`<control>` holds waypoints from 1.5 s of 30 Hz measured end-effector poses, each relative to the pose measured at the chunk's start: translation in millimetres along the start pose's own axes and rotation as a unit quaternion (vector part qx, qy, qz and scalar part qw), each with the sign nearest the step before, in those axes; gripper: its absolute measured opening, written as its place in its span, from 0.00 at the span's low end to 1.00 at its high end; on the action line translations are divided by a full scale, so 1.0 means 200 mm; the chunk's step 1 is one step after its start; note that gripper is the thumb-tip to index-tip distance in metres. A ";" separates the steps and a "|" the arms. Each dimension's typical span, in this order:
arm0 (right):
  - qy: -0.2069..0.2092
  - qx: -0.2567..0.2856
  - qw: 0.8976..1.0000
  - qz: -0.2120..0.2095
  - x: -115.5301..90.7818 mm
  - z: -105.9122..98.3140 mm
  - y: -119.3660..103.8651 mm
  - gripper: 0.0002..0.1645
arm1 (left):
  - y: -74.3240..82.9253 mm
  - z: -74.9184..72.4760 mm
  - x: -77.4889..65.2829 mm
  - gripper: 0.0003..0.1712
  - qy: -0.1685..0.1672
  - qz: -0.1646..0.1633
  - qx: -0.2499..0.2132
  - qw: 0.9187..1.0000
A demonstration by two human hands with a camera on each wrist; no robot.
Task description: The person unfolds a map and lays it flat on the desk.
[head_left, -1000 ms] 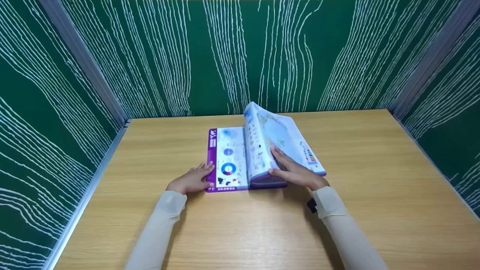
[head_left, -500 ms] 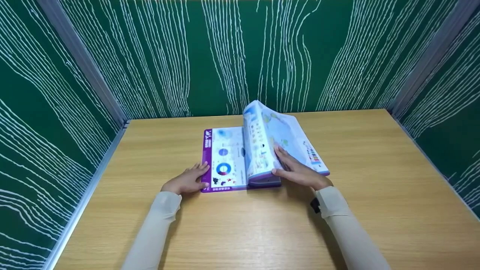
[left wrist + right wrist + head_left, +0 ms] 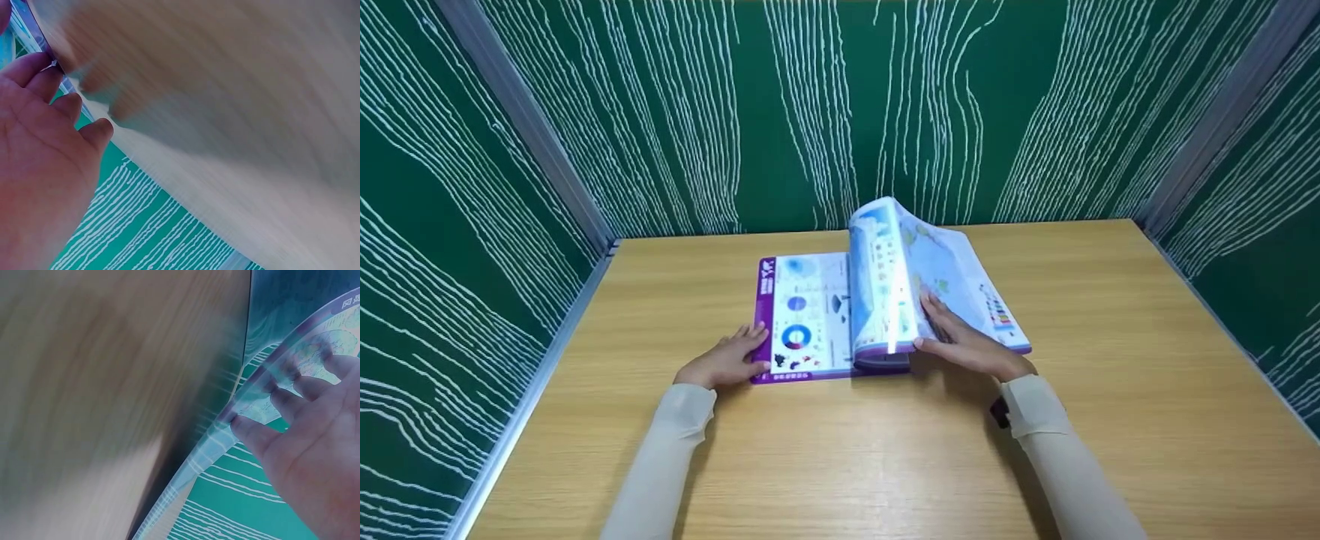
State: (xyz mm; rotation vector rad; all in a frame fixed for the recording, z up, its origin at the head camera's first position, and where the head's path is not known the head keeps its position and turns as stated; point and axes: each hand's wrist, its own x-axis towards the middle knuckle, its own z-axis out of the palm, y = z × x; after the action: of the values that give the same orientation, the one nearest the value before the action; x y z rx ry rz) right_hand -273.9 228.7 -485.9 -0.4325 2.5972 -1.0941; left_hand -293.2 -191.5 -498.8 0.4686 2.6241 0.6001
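Note:
A large picture book (image 3: 829, 322) with a purple border lies open on the table, its left page showing ring charts. A thick bundle of pages (image 3: 881, 277) arches up in the middle. On the right, a blue map page (image 3: 949, 259) slopes down. My left hand (image 3: 724, 361) rests at the left edge, with fingers and thumb on the purple strip. My right hand (image 3: 975, 346) grips the raised pages near the lower right, with the thumb by their bottom edge. In the right wrist view, its fingertips (image 3: 247, 427) touch a glossy page; the thumb is hidden there.
The wooden table (image 3: 840, 457) extends around the book. Green panels (image 3: 787, 112) with white wavy lines stand behind and at both sides, joined by grey posts (image 3: 532, 112). A small black object (image 3: 1000, 412) sits at the right wrist.
The book has spread wider, its left edge shifting left and its right edge right, each hand moving with it. The page arch has swung rightward, exposing more of its blue left-facing page.

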 end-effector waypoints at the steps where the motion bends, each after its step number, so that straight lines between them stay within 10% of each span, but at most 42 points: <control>1: 0.001 0.001 1.000 0.003 0.00 0.00 0.01 0.54 | 0.00 0.00 0.00 0.41 0.001 -0.003 -0.001 1.000; 45: -0.025 -0.038 0.996 0.077 -0.07 -0.13 0.20 0.59 | -0.21 -0.09 -0.10 0.43 0.035 -0.078 -0.032 0.996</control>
State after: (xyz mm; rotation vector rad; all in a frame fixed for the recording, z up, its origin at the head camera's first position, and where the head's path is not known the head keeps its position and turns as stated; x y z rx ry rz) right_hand -277.2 276.5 -495.8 -0.2661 2.5855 -0.9245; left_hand -293.0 -242.0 -497.6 0.2249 2.6673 0.6587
